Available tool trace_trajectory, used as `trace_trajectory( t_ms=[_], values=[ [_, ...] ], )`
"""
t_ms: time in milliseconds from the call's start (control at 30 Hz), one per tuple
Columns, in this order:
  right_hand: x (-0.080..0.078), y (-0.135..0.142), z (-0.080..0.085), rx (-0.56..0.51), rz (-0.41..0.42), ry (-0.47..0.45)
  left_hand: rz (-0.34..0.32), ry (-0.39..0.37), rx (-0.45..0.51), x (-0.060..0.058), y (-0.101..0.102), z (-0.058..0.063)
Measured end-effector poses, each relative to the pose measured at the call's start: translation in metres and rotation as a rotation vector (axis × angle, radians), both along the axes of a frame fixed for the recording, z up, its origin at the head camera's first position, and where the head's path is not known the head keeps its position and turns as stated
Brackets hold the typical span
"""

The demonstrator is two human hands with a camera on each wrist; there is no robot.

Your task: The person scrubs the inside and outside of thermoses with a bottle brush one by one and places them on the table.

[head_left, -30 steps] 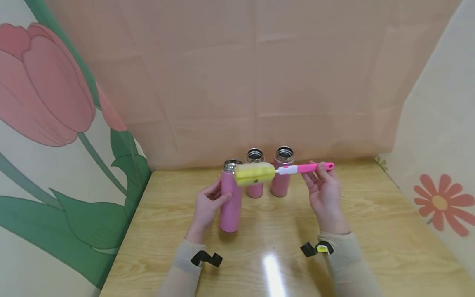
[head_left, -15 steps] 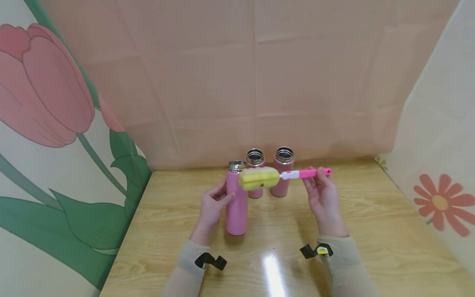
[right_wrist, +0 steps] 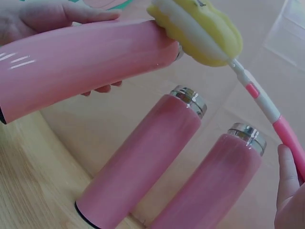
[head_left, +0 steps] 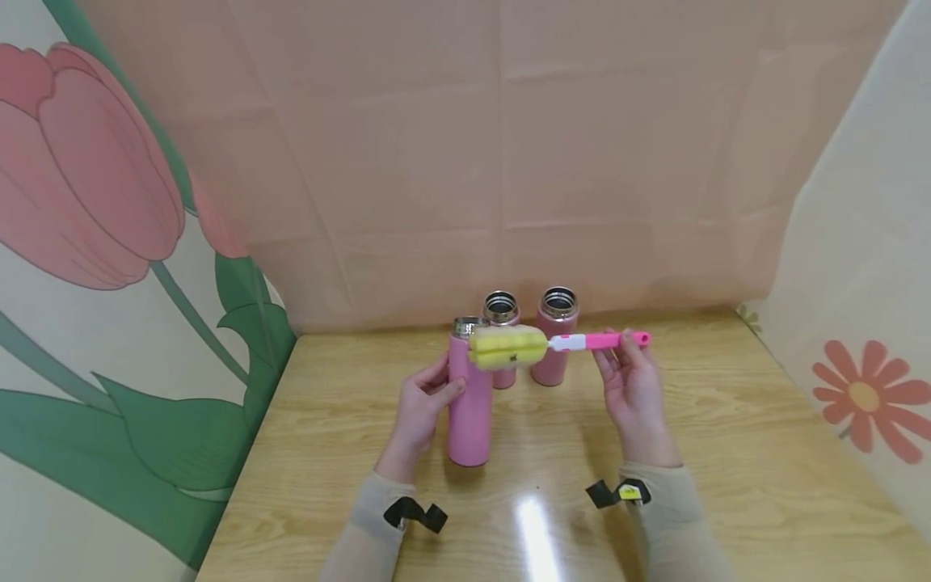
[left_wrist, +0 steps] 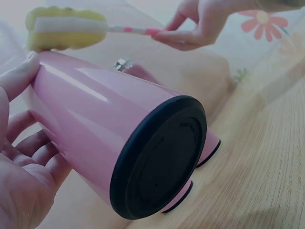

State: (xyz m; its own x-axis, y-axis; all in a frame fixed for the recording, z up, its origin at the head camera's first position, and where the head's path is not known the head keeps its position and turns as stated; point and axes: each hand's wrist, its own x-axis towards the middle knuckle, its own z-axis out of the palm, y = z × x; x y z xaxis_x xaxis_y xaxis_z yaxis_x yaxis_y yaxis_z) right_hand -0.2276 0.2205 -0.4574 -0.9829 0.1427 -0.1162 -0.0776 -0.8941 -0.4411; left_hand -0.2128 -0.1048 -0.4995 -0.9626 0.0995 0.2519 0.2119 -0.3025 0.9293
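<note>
My left hand (head_left: 420, 404) grips a pink thermos bottle (head_left: 469, 412) around its side, thumb in front and fingers behind. It is held up off the table, its black base (left_wrist: 159, 157) fully exposed in the left wrist view. No lid covers its metal mouth. Between thumb and fingers, my right hand (head_left: 634, 396) pinches the pink end of a sponge bottle brush (head_left: 604, 340). The brush lies nearly level, its yellow and white sponge head (right_wrist: 200, 33) pointing left. In the head view the sponge overlaps the bottle's upper part, just below the metal rim.
Two more pink thermos bottles, a middle one (head_left: 504, 378) and a right one (head_left: 550, 368), stand uncapped at the back of the wooden table (head_left: 349, 380). A pinkish backdrop (head_left: 407, 178) hangs behind them. Walls with painted flowers rise on both sides.
My left hand has carried the bottle to the right and slightly nearer to me. The brush in my right hand has sunk a little and shifted slightly right, mostly in the first half second.
</note>
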Motion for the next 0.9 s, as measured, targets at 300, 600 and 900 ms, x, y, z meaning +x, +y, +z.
trace_trajectory(
  t_ms=[300, 600, 900],
  values=[
    [0.000, 0.000, -0.002, 0.082, 0.039, -0.001, -0.004, -0.045, 0.035, 0.004, 0.000, 0.002],
    [-0.002, -0.003, -0.007, 0.283, 0.069, 0.033, 0.045, -0.068, 0.128, 0.008, -0.001, 0.008],
    [-0.001, -0.007, -0.011, 0.453, 0.122, 0.096, 0.103, -0.103, 0.225, 0.005, -0.005, 0.010]
  ],
)
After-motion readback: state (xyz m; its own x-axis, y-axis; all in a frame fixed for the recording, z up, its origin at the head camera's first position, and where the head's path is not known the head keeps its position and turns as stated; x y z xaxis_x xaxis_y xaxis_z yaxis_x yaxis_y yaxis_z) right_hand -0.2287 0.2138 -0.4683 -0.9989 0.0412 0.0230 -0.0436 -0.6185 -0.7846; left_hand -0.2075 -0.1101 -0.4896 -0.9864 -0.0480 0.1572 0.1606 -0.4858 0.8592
